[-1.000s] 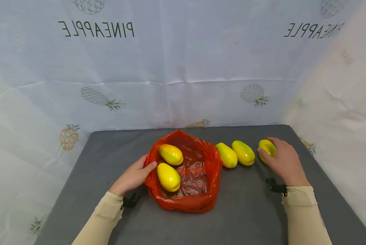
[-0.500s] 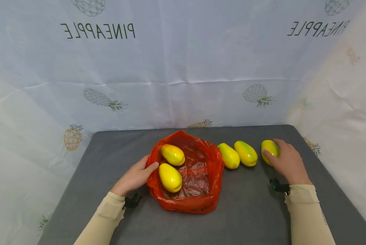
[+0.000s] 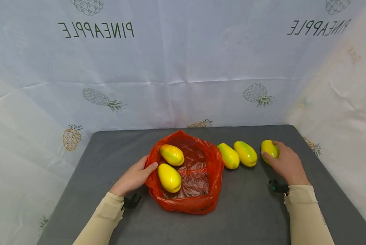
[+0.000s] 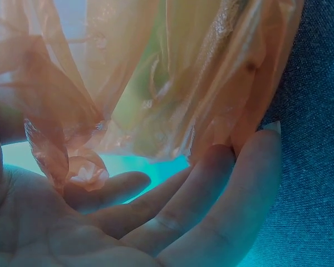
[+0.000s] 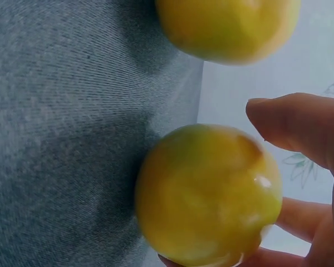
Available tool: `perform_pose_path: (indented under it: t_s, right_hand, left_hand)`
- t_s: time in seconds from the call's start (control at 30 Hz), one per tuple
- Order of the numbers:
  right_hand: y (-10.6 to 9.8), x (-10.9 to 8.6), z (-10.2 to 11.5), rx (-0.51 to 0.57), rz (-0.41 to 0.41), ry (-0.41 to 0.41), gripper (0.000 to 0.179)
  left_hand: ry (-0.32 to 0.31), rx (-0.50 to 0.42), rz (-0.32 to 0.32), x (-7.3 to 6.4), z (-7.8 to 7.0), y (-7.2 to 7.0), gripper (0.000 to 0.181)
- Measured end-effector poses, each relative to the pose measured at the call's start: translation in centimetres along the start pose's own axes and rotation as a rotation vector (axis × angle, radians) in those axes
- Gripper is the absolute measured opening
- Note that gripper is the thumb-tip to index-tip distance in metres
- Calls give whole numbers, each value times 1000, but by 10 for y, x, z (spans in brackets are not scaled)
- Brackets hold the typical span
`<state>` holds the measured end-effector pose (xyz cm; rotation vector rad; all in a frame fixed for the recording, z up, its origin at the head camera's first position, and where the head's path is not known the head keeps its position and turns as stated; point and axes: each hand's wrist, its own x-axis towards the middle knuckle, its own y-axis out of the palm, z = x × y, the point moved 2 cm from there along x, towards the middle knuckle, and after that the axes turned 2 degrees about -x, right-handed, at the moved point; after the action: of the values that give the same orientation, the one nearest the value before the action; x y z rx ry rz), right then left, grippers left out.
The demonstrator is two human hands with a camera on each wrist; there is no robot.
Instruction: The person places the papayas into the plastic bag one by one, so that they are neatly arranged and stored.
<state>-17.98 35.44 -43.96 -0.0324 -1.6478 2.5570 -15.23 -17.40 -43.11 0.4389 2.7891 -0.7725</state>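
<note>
A red plastic bag stands with its mouth open on the table. Inside it lie two glossy yellow fruits, an upper fruit and a lower fruit, long and rounded like papayas or mangoes. My left hand holds the bag's left rim, thumb over the edge and fingers outside behind the plastic. At the far right, my right hand has its fingers round the far side of a yellow-green fruit, which rests on the table. In the right wrist view the thumb appears above the fruit with a gap.
Two more yellow-green fruits lie right of the bag: one fruit up against its side, another fruit beside that. The dark grey tabletop ends at a white pineapple-print cloth behind and at the sides.
My right thumb and fingers shift slightly on the fruit, which stays at the far right of the table. The left hand keeps its hold on the bag.
</note>
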Motion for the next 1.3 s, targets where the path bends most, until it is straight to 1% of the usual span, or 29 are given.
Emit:
perform_pose_path:
  t_s: [0.37, 0.57, 0.8, 0.97, 1.1, 1.3]
  right_hand:
    - [1, -1, -1, -1, -1, -7, 82]
    - [1, -1, 0, -3, -9, -24, 81]
    - [-1, -1, 5, 0, -9, -31, 81]
    - [-8, -4, 13, -3, -3, -34, 82]
    - [-17, -9, 23, -6, -10, -37, 83]
    - [-27, -18, 43, 17, -50, -95, 82]
  left_hand:
    - [-11, 7, -5, 0, 0, 2, 65]
    - [-3, -6, 7, 0, 0, 2, 65]
    - [4, -5, -2, 0, 1, 1, 63]
    - [11, -4, -2, 1, 2, 2, 64]
    - [12, 1, -4, 2, 3, 3, 65]
    - [-3, 1, -2, 0, 2, 2, 65]
